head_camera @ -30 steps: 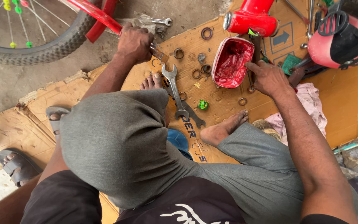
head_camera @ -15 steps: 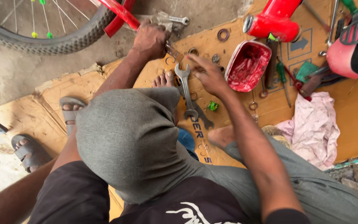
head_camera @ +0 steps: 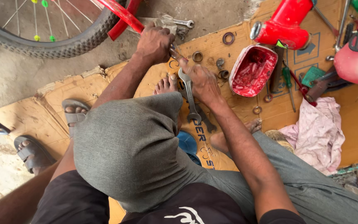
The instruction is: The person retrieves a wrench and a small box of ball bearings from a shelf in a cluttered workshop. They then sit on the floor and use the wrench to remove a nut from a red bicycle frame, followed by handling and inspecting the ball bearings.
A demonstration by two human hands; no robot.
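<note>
At the far left a bicycle wheel (head_camera: 42,37) with its dark tyre lies on the concrete floor, and the red frame tube (head_camera: 123,16) runs down to where the left hand (head_camera: 156,41) is closed around a small metal part at the tube's lower end, much as it was a second ago. The change is in the right hand (head_camera: 201,81): a second ago it rested over by the red tin of grease (head_camera: 251,70), and now it has crossed left to sit just beside the left hand, fingers curled, though whether it grips the part or only steadies it I cannot tell from this angle. Directly below it a steel spanner (head_camera: 190,97) lies flat on the cardboard sheet (head_camera: 353,124), untouched. Both hands now meet at the one fitting. Washers and rings (head_camera: 228,38) are scattered nearby, and a pink rag (head_camera: 318,132) lies at the right.
</note>
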